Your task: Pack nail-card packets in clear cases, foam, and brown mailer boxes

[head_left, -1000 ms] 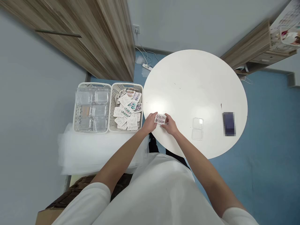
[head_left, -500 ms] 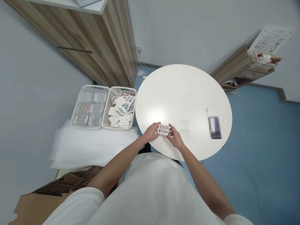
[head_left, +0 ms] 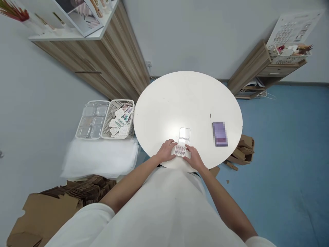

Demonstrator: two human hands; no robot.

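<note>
A small white card of press-on nails [head_left: 180, 150] is held by its two side edges near the front of the round table. My left hand [head_left: 166, 151] grips the card's left edge. On its right edge are the fingers of my right hand [head_left: 193, 157]. Just beyond the card lies an open clear plastic box [head_left: 184, 133], its far half flat on the table. The near half is partly hidden by the card, and I cannot tell whether the card touches it.
The white round table [head_left: 185, 96] also bears a blurred purple item [head_left: 220, 134] at right. To the left stand a basket of nail cards [head_left: 105, 128] and a basket of clear boxes [head_left: 77, 132]. Cardboard [head_left: 48, 212] lies lower left; a carton [head_left: 246, 151] sits on the floor.
The view has shifted. Both hands have brought the nail card rightward and over to the near side of the open clear box, which earlier lay apart to the right.
</note>
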